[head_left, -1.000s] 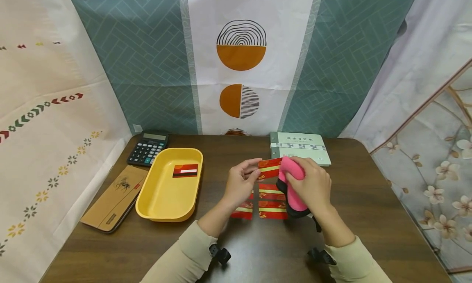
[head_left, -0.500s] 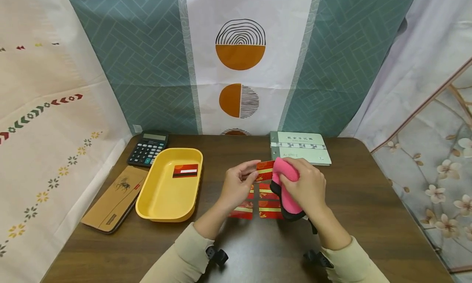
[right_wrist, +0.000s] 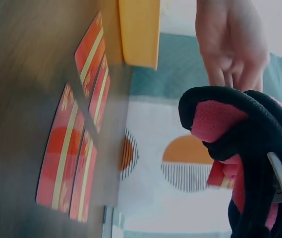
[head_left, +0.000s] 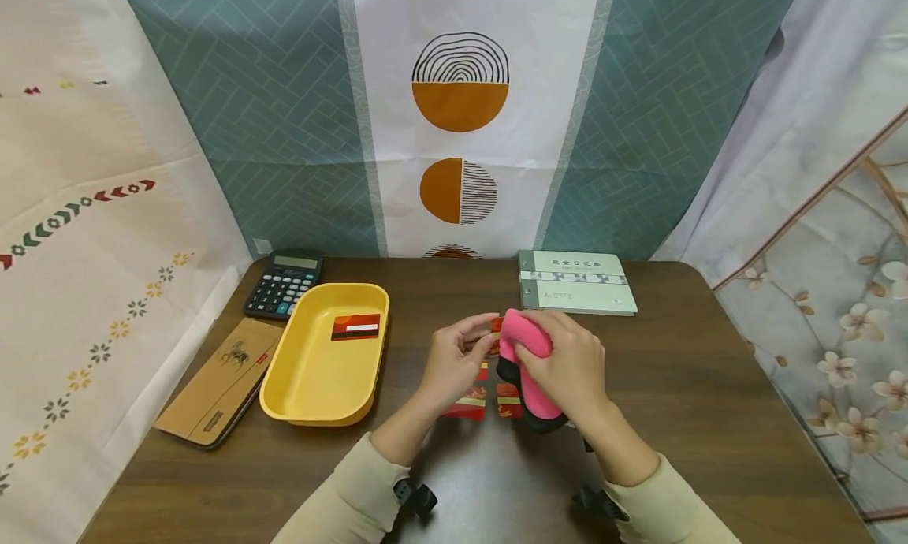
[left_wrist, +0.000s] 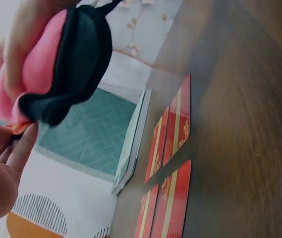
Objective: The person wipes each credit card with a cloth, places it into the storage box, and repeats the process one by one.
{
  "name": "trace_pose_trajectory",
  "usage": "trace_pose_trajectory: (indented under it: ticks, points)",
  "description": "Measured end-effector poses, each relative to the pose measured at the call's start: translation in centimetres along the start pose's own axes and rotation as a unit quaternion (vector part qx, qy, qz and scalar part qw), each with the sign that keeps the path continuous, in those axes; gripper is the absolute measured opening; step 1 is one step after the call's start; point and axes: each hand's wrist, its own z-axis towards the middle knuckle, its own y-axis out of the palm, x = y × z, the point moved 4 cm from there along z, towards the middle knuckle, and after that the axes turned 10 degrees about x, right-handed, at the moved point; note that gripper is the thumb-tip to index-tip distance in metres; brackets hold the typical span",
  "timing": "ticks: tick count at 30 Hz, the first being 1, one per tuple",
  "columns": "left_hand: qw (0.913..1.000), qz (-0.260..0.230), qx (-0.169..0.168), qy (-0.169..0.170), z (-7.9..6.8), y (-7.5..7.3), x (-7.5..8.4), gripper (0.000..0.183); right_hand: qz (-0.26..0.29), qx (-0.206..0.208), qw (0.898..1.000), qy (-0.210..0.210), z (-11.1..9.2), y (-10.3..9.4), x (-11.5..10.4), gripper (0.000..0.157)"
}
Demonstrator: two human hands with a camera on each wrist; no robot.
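In the head view, my left hand point(head_left: 454, 359) pinches one end of a red card point(head_left: 496, 326) with a gold stripe, held above the table. My right hand point(head_left: 567, 367) grips a soft pink plush pad point(head_left: 525, 335) with black trim, folded over the card's other end. That pad covers most of the card. In the left wrist view the black side of the plush pad point(left_wrist: 88, 54) faces the camera, and left fingertips meet the card at its edge. Beneath the hands, several more red cards point(head_left: 466, 404) lie on the table in two columns.
At left stands a yellow tray point(head_left: 284, 406) with a red card point(head_left: 356, 327) inside. Beside it are a black calculator point(head_left: 284, 285) and a brown wallet-like case point(head_left: 220, 382). A pale green ledger book point(head_left: 582, 284) lies at the back of the table point(head_left: 709, 418).
My right hand and the plush pad have moved left along the card, which now shows only a narrow strip. The left hand has shifted only slightly.
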Motion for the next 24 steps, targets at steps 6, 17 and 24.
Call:
trace_pose_trajectory:
  ticks: [6,17,24]
  points:
    - [0.9997,-0.002,0.007,-0.023,0.1,-1.4,-0.3,0.032,-0.028,-0.006,0.999,0.031,0.2,-0.7,1.9,0.046]
    - [0.9978,-0.046,0.028,-0.038,0.9,-3.7,-0.3,0.031,-0.032,0.008,0.998,0.047,1.0,-2.1,4.2,0.045]
    - [0.9983,-0.040,0.021,-0.036,1.1,-4.2,0.0,0.023,-0.012,0.021,0.999,0.049,1.0,-2.4,5.0,0.045]
